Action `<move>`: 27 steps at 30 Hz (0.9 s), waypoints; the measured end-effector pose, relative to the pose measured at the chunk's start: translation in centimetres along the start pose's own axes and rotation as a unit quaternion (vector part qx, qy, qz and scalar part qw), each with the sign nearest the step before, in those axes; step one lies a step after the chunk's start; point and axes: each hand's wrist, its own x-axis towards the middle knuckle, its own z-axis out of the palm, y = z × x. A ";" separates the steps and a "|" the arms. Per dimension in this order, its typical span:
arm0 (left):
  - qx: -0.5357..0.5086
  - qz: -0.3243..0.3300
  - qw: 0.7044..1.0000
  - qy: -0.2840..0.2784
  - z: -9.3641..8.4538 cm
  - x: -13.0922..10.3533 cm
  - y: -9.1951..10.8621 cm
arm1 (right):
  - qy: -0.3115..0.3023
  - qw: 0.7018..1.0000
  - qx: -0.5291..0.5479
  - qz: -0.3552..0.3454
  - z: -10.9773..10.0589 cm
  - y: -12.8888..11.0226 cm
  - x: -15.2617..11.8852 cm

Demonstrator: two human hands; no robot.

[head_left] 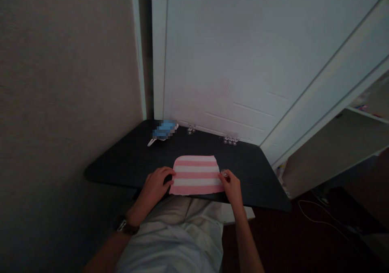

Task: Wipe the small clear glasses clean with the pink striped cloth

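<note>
A pink and white striped cloth (197, 175) lies spread near the front edge of the black table (121, 155). At its left edge is my left hand (159, 180), thumb and fingers pinched on the cloth. My right hand (231, 184) is closed at the cloth's right edge, with a small clear round object (224, 172) between its fingertips. Whether the right fingers also grip the cloth is hard to tell.
At the table's back left lies a blurred blue item (165, 129) with a white part. Small clear round pieces (191, 129) stand along the back edge, with several more clear pieces (231, 140) to their right. A white panel (219, 54) rises behind the table.
</note>
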 end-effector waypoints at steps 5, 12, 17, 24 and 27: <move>0.005 0.012 0.999 0.043 0.7 0.1 0.1 | 0.008 1.000 0.004 -0.003 0.2 0.2 0.7; -0.041 0.007 0.996 0.082 0.8 -0.7 0.0 | 0.030 0.999 0.018 -0.001 0.3 -0.4 0.9; -0.056 0.030 0.997 0.050 -0.2 -0.7 0.0 | -0.002 0.998 0.057 -0.011 2.4 -3.9 -0.5; -0.073 0.047 0.996 0.017 0.0 -0.6 -0.8 | -0.083 0.993 0.058 -0.056 8.1 -10.1 -1.8; -0.082 0.050 0.995 0.008 -0.1 -0.6 -0.9 | -0.091 0.993 0.042 -0.063 9.2 -10.7 -2.0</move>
